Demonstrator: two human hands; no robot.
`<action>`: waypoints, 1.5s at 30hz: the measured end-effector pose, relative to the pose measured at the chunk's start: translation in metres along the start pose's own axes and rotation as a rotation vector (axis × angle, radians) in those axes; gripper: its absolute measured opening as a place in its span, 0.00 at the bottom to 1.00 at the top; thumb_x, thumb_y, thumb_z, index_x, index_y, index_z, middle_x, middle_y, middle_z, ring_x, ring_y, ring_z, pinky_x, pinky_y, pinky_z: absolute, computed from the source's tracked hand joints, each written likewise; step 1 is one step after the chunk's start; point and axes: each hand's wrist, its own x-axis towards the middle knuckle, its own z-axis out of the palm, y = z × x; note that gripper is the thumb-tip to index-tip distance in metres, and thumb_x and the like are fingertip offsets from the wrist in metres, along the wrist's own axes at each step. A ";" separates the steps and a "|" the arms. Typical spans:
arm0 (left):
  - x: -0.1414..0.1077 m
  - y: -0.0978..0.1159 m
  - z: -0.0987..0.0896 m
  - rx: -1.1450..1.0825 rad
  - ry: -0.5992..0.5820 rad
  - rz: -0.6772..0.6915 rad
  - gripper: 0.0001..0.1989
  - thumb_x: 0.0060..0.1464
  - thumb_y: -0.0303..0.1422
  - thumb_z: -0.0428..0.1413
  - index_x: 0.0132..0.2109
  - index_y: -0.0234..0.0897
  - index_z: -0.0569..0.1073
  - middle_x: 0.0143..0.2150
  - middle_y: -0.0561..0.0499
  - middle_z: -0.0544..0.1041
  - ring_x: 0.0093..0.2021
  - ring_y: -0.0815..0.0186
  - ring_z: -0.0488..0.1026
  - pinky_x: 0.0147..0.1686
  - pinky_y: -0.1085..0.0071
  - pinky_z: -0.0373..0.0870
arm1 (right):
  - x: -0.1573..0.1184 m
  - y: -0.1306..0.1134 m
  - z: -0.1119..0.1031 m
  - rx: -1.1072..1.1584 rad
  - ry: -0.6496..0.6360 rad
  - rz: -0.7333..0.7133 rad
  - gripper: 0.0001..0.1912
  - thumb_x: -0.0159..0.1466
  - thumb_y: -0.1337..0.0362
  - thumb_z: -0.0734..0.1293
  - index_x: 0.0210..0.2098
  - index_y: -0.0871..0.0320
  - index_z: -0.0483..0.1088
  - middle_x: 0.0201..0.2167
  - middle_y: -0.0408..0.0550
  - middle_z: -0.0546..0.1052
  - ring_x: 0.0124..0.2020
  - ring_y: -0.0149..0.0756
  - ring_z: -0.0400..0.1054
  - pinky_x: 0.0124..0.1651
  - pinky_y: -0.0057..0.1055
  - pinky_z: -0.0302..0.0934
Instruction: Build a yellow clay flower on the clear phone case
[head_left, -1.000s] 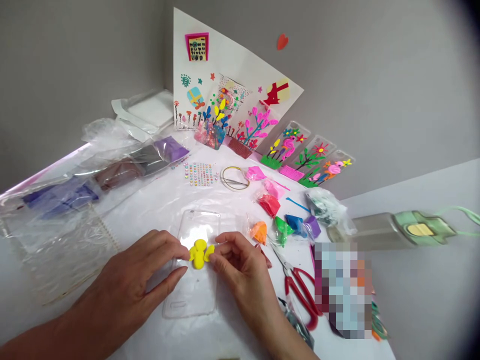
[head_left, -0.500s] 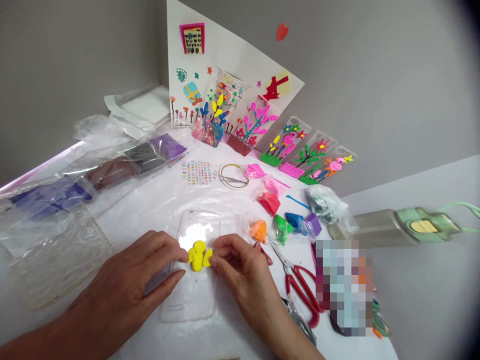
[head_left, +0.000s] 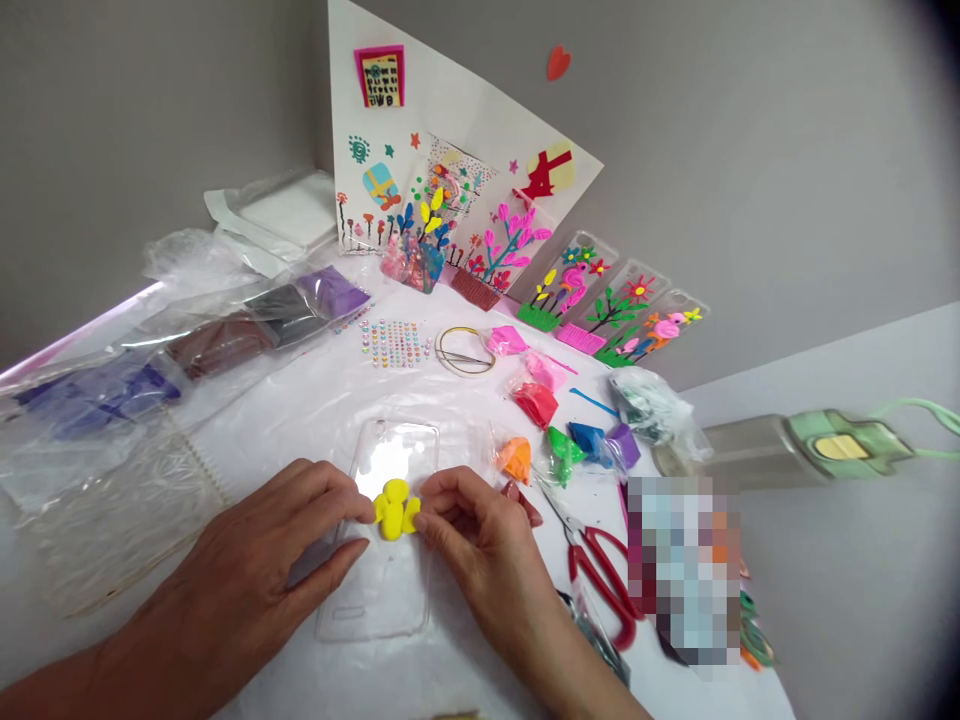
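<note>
From my head view I take the clear case (head_left: pixel 375 585) as my landmark. It lies flat, its long axis running away from me and leaning slightly right at the far end. The yellow pieces (head_left: pixel 392 521) sit in a cluster around its middle: a round one at the far side, an oval one nearer me with its length roughly along the case, and a smaller one to each side.

My left hand (head_left: pixel 247 560) comes in over the case's left edge, index fingertip against the left piece, thumb spread apart and gripping nothing. My right hand (head_left: pixel 484 535) reaches over the right edge, with thumb and forefinger curled at the right piece. I can't tell whether they pinch it or only press it. The cluster lies directly between my fingertips, and neither hand is clearly nearer its centre.

Right of the case, small clear bags hold orange clay (head_left: pixel 514 457), green clay (head_left: pixel 562 453) and purple clay (head_left: pixel 621 446); red clay (head_left: pixel 535 403) is farther off. Nearer me on that side are the red-handled scissors (head_left: pixel 613 590). Left of the case and beyond it, a long clear bag holds a brown packet (head_left: pixel 225 345) and a purple packet (head_left: pixel 335 292).
</note>
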 end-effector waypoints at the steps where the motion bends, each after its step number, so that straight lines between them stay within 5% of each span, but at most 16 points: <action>1: 0.000 0.001 0.000 -0.005 0.006 -0.002 0.07 0.63 0.34 0.54 0.47 0.51 0.74 0.45 0.55 0.78 0.47 0.60 0.76 0.47 0.67 0.75 | 0.000 0.000 0.000 -0.005 0.000 -0.002 0.04 0.65 0.66 0.69 0.41 0.55 0.73 0.32 0.45 0.79 0.35 0.36 0.75 0.39 0.30 0.65; 36: 0.001 -0.001 -0.001 0.001 -0.012 0.027 0.07 0.62 0.33 0.56 0.46 0.51 0.75 0.45 0.55 0.78 0.46 0.60 0.77 0.46 0.67 0.76 | 0.001 0.000 0.002 -0.082 0.011 -0.027 0.06 0.67 0.63 0.65 0.42 0.56 0.72 0.34 0.46 0.80 0.35 0.36 0.72 0.39 0.32 0.63; 45: -0.003 -0.003 0.004 -0.024 -0.032 0.004 0.08 0.65 0.34 0.54 0.49 0.53 0.71 0.46 0.58 0.75 0.49 0.63 0.74 0.51 0.69 0.69 | 0.001 0.001 0.004 -0.109 0.019 -0.060 0.04 0.67 0.65 0.65 0.41 0.56 0.72 0.35 0.46 0.80 0.36 0.37 0.73 0.40 0.32 0.64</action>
